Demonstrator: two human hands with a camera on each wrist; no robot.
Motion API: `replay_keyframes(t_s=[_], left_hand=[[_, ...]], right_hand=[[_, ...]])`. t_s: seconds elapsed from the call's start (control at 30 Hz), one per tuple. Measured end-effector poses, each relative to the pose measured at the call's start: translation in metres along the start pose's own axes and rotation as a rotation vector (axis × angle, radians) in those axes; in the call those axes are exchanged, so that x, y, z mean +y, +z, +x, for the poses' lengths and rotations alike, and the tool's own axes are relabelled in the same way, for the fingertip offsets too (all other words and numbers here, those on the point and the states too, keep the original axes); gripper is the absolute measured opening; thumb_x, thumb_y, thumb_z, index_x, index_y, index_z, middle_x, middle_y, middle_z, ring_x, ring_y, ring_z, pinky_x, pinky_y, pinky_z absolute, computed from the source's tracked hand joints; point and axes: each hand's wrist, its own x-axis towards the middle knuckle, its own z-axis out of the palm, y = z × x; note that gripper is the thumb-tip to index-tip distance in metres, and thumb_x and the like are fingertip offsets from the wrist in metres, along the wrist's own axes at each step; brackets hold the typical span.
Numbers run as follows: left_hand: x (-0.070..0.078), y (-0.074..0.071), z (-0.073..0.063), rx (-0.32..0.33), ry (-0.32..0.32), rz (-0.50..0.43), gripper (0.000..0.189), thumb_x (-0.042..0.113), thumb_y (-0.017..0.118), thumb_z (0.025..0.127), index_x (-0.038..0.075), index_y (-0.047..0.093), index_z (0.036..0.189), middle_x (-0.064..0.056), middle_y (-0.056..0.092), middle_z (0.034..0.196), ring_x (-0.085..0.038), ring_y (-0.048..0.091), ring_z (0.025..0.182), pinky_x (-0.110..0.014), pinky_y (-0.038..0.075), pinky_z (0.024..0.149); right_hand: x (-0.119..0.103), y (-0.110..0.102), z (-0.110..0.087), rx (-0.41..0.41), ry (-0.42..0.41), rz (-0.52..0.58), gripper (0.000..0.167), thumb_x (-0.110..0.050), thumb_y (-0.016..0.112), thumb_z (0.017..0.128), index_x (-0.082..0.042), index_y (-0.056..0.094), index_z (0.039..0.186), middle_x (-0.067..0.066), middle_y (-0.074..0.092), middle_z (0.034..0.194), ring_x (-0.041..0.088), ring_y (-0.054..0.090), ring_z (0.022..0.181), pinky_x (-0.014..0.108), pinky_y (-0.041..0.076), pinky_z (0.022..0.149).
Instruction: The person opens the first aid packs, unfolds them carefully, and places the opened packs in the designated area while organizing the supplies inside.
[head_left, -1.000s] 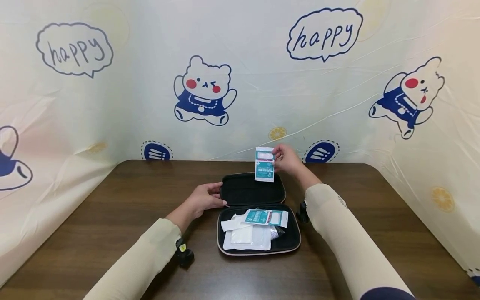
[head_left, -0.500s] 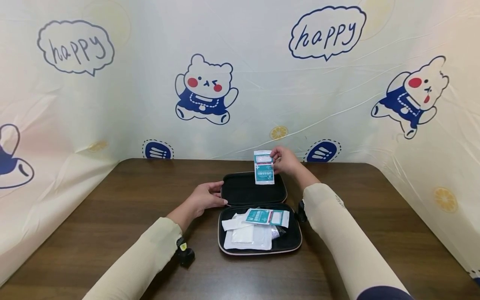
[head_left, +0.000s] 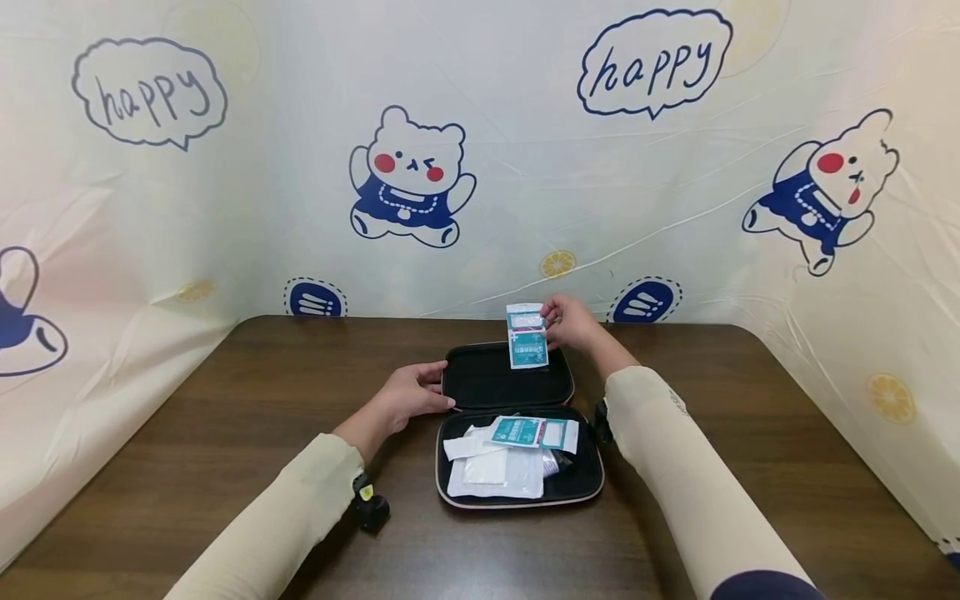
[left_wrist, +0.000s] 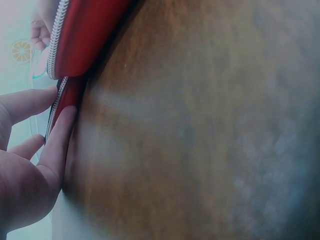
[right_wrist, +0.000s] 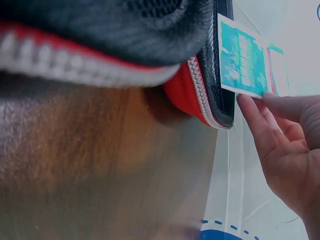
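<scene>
Pinching a teal-and-white packet [head_left: 528, 337] by its right edge between thumb and fingers of the right hand [head_left: 570, 323]. Holding it upright, overlapping the far edge of the lid [head_left: 480, 379] in the head view, right of that edge's middle; cannot tell between touching the lid and hanging just clear of it. With the left hand [head_left: 403, 396], gripping the lid's left edge between thumb and fingers. Lying opened toward the far edge of the worktop [head_left: 300, 400], black inside and, in the wrist views, red outside with a silvery zip. Joined on the near side to the case's lower half [head_left: 588, 479], about midway between the worktop's left and right edges. Lying in that half: white pouches [head_left: 495, 483] toward its near left corner, a second teal-and-white packet [head_left: 525, 432] across its far edge, and a silvery-and-dark item [head_left: 557, 463] partly hidden beneath. Further out, covering both forearms with pale sleeves [head_left: 690, 458]. Rising behind the worktop's far edge, a pale backdrop [head_left: 525, 183], printed with bears, orange slices and "happy" bubbles.
</scene>
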Motion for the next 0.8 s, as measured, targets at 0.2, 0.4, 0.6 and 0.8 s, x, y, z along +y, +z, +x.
replay_keyframes(t_s=[0.2,0.4,0.6,0.8], left_hand=[[0.0004,-0.0001,-0.0006,0.000,0.000,0.002,0.074,-0.007,0.075,0.080,0.008,0.045,0.146,-0.020,0.046,0.141,-0.031,0.053,0.117,-0.034,0.055,0.087],[-0.0006,-0.0006,0.0001,0.006,0.008,0.033,0.074,-0.005,0.076,0.080,0.009,0.045,0.146,-0.019,0.047,0.141,-0.031,0.054,0.117,-0.034,0.054,0.089],[-0.0004,-0.0003,0.0001,0.007,0.007,0.028,0.074,-0.005,0.076,0.080,0.009,0.045,0.146,-0.019,0.047,0.141,-0.030,0.054,0.117,-0.034,0.055,0.088],[0.0002,0.0003,0.0002,0.005,-0.001,0.016,0.074,-0.006,0.075,0.080,0.009,0.045,0.146,-0.019,0.046,0.141,-0.031,0.054,0.117,-0.033,0.055,0.087]], right_hand=[[0.0015,0.0006,-0.0010,-0.043,0.015,0.009,0.030,0.018,0.059,0.086,0.004,0.048,0.111,0.018,0.050,0.098,0.029,0.058,0.087,0.042,0.060,0.073],[-0.0023,-0.0012,-0.0027,-0.069,0.061,0.052,0.032,0.018,0.057,0.086,0.006,0.047,0.114,0.017,0.049,0.098,0.025,0.056,0.083,0.044,0.059,0.077],[-0.0034,0.0020,-0.0018,-0.117,0.108,0.030,0.034,0.017,0.059,0.086,0.005,0.049,0.116,0.017,0.054,0.098,0.026,0.058,0.083,0.040,0.059,0.075],[-0.0024,0.0037,-0.0013,-0.179,0.150,-0.009,0.032,0.015,0.061,0.085,0.003,0.051,0.113,0.016,0.053,0.097,0.026,0.057,0.084,0.039,0.059,0.074]])
